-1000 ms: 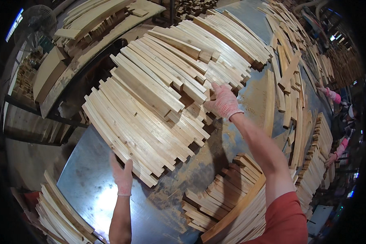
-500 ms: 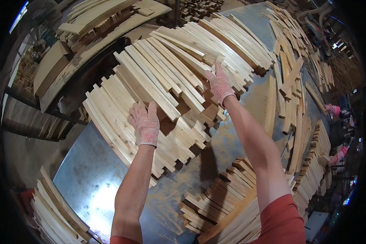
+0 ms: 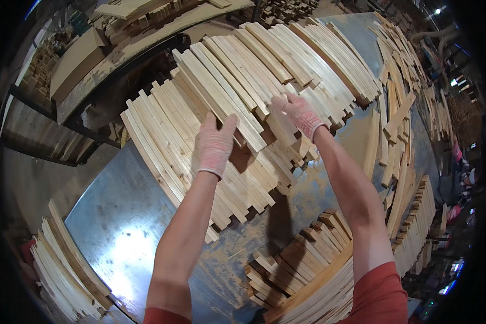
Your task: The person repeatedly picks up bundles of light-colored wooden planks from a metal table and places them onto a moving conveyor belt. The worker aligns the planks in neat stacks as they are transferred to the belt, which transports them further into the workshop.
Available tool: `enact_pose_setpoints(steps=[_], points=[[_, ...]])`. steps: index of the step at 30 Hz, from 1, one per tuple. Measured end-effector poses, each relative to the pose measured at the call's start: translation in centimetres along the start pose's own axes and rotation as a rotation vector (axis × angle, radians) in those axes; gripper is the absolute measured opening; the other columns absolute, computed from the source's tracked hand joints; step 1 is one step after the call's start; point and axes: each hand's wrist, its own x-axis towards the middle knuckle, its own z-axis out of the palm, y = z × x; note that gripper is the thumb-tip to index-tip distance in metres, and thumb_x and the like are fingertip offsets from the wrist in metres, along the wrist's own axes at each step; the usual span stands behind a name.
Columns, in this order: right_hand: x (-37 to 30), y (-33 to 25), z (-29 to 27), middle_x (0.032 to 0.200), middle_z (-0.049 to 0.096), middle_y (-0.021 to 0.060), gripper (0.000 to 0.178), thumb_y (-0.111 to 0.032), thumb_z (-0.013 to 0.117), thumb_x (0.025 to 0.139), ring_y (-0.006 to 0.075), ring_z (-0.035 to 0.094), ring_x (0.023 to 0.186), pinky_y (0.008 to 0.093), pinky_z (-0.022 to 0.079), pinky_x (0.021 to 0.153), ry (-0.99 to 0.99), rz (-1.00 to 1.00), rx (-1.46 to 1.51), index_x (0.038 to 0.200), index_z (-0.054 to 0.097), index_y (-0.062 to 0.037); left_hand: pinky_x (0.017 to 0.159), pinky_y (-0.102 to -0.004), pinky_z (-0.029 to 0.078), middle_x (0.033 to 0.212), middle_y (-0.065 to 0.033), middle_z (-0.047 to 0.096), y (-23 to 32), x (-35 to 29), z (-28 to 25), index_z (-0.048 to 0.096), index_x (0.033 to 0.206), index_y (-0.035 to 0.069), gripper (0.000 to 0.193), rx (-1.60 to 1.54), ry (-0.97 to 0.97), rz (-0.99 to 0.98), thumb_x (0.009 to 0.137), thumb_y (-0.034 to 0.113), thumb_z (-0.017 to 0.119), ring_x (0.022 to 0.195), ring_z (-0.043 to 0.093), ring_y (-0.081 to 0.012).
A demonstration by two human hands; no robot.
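Both my hands wear pinkish-white knitted gloves. My left hand (image 3: pixel 216 144) is at the left side of an upper layer of pale wooden strips (image 3: pixel 221 89), fingers stretched out and apart beside the outermost strip. Under it spreads a lower layer of wooden strips (image 3: pixel 170 132), laid side by side with uneven ends. At the right side of the upper layer, near the strips' close ends, my right hand (image 3: pixel 302 114) has its fingers extended towards the left against the wood. Neither hand is wrapped round a strip. Its fingertips partly hide the strip ends there.
The strips lie on a sawdust-dusted metal table (image 3: pixel 110 200). Stacked strips (image 3: pixel 302 259) stand close in front, others (image 3: pixel 65 270) at the lower left. Loose wooden pieces (image 3: pixel 397 127) are scattered along the right. A bench with timber (image 3: pixel 140 43) stands at the far left.
The slanting upper strips near my right hand now lie straighter and closer together. My left hand has come up against the upper layer's side. The whole view has shifted somewhat.
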Motion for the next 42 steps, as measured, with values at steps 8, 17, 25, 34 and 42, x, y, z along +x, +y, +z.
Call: enact_pose_setpoints(steps=[8,17,25,34,42], points=[[-2.8,3.0,4.7,0.139,0.066,0.0238,0.102,-0.045,0.089,0.083,0.0284,0.065,0.123,0.0380,0.052,0.104,0.064,-0.177,0.211,0.158,0.043,0.0050,0.127,-0.0429,0.031,0.163,-0.0395,0.032,0.9,-0.9,-1.4,0.029,0.164,-0.006,0.119,0.409,0.119,-0.015,0.080,0.058,0.084,0.156,0.032,-0.0478],[-11.0,-1.2,10.6,0.142,0.060,0.0304,0.102,-0.051,0.087,0.078,0.0372,0.059,0.134,0.0438,0.047,0.114,0.048,-0.250,0.149,0.153,0.049,0.0065,0.126,-0.0451,0.033,0.162,-0.0311,0.039,-3.9,-4.7,-9.8,0.039,0.161,-0.002,0.100,0.406,0.177,0.007,0.085,0.047,0.082,0.151,0.040,-0.0445],[-13.7,-1.6,13.1,0.146,0.055,0.0331,0.099,-0.061,0.074,0.087,0.0434,0.054,0.139,0.0454,0.046,0.116,-0.039,-0.357,-0.135,0.156,0.046,0.0039,0.117,-0.0435,0.042,0.155,-0.0245,0.048,-6.4,-7.9,-14.7,0.040,0.159,-0.004,0.097,0.433,0.205,0.021,0.087,0.044,0.083,0.137,0.054,-0.0396],[-14.4,4.9,8.5,0.136,0.064,0.0316,0.077,-0.047,0.065,0.098,0.0436,0.060,0.127,0.0471,0.047,0.111,0.490,-0.358,-0.285,0.150,0.049,0.0080,0.127,-0.0428,0.029,0.165,-0.0262,0.039,-8.4,-7.3,-18.8,0.044,0.160,-0.001,0.074,0.748,0.202,0.264,0.106,0.048,0.060,0.152,0.039,-0.0378],[-13.6,12.3,8.2,0.148,0.058,0.0284,0.076,-0.046,0.064,0.100,0.0426,0.056,0.136,0.0448,0.044,0.114,0.416,-0.027,0.056,0.157,0.047,0.0004,0.131,-0.0388,0.018,0.171,-0.0188,0.032,-15.4,-7.9,-16.5,0.044,0.162,0.004,0.066,0.046,0.164,0.163,0.112,0.047,0.050,0.163,0.020,-0.0290]])
